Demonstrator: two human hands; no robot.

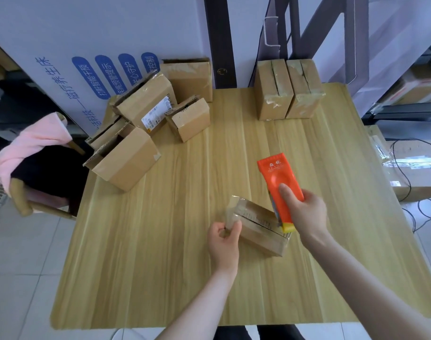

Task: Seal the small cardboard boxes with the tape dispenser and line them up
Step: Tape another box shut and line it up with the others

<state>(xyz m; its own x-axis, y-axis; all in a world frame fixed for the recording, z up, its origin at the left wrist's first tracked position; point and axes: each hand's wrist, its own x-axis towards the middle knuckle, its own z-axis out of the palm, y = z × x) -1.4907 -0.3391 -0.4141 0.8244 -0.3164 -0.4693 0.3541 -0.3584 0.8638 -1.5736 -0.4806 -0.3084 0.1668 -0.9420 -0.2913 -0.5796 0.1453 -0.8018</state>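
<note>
My right hand (305, 212) is wrapped around the orange tape dispenser (279, 182), thumb laid along its flat face. Its yellow lower end sits on the right end of the small cardboard box (258, 229). That box lies on its side on the wooden table (148, 266), just below and right of the frame's centre.

My left hand (223, 241) pinches the box's left end between thumb and curled fingers. What I am pinching looks like a flap of clear tape standing up there, though the sheen makes it hard to be sure.

In the upper right of the frame two taped boxes (289, 94) stand upright side by side, touching, at the table's far edge. In the upper left a loose heap of open boxes (136, 143) leans together, one bearing a white label. A chair (20, 192) draped with a pink cloth (30, 143) stands at the left edge.
</note>
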